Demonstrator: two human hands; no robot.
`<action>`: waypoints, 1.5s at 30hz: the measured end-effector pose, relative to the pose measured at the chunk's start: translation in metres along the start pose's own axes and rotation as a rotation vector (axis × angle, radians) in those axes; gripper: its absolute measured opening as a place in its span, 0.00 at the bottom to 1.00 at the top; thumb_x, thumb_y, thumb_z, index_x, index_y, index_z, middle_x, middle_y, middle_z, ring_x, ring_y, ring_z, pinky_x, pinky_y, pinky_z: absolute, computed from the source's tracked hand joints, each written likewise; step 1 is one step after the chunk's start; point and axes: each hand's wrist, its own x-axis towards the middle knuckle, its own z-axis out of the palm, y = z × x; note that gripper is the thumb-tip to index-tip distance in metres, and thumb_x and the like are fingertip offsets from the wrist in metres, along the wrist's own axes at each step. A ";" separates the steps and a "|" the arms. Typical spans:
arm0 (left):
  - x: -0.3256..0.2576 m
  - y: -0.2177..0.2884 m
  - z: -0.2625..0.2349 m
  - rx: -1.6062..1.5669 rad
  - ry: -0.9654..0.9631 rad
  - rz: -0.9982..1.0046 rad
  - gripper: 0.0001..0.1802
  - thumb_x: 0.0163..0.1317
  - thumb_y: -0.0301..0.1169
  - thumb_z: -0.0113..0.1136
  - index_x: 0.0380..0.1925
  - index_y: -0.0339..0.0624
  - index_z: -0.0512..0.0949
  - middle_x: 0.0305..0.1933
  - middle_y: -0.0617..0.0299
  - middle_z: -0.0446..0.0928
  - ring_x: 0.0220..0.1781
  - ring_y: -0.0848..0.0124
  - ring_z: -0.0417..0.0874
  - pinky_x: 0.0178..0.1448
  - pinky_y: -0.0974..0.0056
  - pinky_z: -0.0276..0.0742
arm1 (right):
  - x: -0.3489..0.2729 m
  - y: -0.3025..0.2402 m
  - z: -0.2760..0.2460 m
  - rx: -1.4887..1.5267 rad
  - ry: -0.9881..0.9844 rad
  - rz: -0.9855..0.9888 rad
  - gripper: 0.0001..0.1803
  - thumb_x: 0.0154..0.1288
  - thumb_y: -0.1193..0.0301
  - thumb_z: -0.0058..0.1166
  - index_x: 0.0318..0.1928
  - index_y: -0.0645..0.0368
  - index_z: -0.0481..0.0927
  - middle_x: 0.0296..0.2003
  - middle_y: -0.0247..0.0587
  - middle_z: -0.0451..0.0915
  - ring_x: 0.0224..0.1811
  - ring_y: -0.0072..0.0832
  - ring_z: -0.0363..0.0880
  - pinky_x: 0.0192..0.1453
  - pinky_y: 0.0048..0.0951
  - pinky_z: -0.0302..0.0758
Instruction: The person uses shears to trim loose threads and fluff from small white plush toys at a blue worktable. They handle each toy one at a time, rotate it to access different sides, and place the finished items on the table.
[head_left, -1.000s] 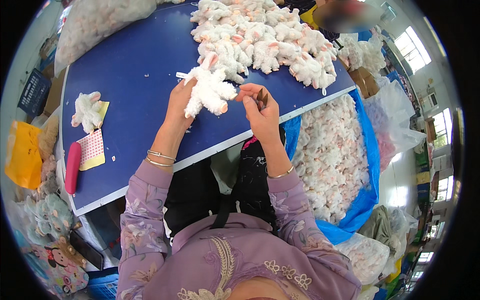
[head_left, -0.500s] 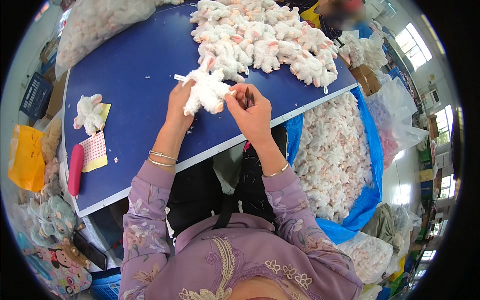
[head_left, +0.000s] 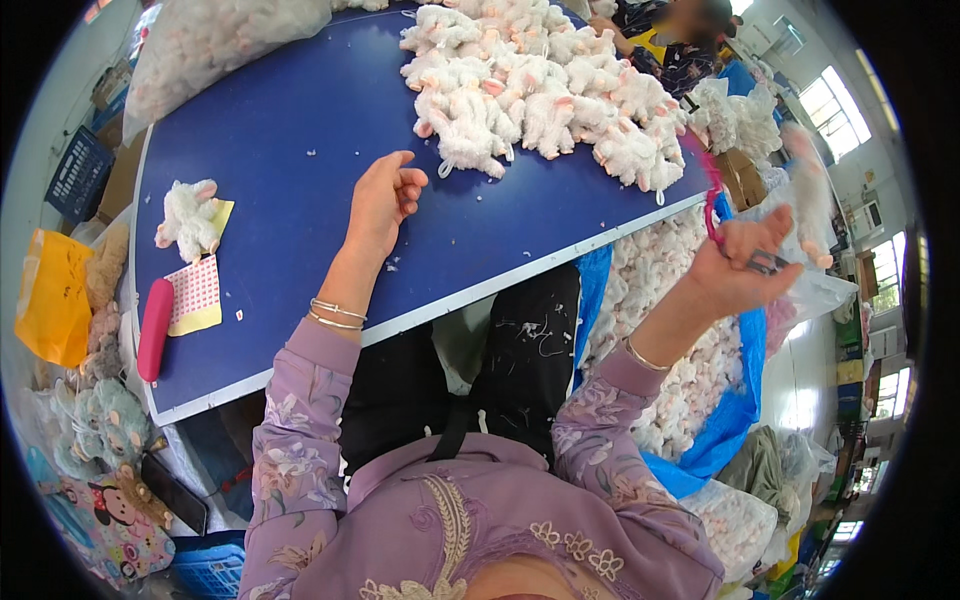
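While her left hand (head_left: pixel 385 195) rests empty and loosely curled on the blue table (head_left: pixel 300 130), her right hand (head_left: pixel 745 265) grips small scissors (head_left: pixel 765 262), out over the blue bin of white plush toys (head_left: pixel 680 330).

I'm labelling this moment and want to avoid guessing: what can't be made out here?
Head view only:
- The white plush toy in the air near the right hand is motion-blurred; its shape is unclear.
- The small dark tool in the right hand is mostly hidden by fingers.
- The co-worker across the blue table is cut off by the rim.
- The left hand hides its own palm.
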 end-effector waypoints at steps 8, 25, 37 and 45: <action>-0.001 -0.003 0.002 0.176 -0.019 0.055 0.13 0.69 0.37 0.49 0.42 0.39 0.75 0.29 0.65 0.77 0.26 0.82 0.70 0.30 0.73 0.66 | -0.076 0.183 -0.023 -1.270 -0.644 0.335 0.16 0.59 0.65 0.60 0.43 0.62 0.81 0.36 0.50 0.83 0.40 0.40 0.83 0.50 0.36 0.76; -0.016 -0.011 0.012 0.194 -0.535 0.230 0.36 0.62 0.43 0.58 0.65 0.35 0.61 0.57 0.53 0.73 0.56 0.67 0.76 0.58 0.62 0.74 | -0.064 0.136 0.035 -0.284 -0.174 0.934 0.11 0.67 0.67 0.55 0.41 0.64 0.79 0.19 0.27 0.70 0.13 0.10 0.55 0.16 0.18 0.53; -0.016 -0.012 0.013 0.031 -0.226 0.126 0.21 0.71 0.37 0.51 0.58 0.36 0.70 0.53 0.58 0.78 0.52 0.68 0.81 0.54 0.63 0.77 | -0.072 0.138 0.023 -0.506 -0.411 0.910 0.12 0.64 0.66 0.60 0.27 0.59 0.76 0.19 0.27 0.72 0.14 0.10 0.61 0.16 0.17 0.55; -0.014 -0.013 0.016 0.001 -0.129 0.266 0.18 0.70 0.36 0.53 0.51 0.34 0.76 0.47 0.61 0.80 0.45 0.75 0.80 0.47 0.69 0.76 | -0.082 0.146 0.019 -0.423 -0.198 0.862 0.08 0.67 0.69 0.57 0.32 0.60 0.76 0.20 0.26 0.69 0.14 0.10 0.57 0.16 0.18 0.54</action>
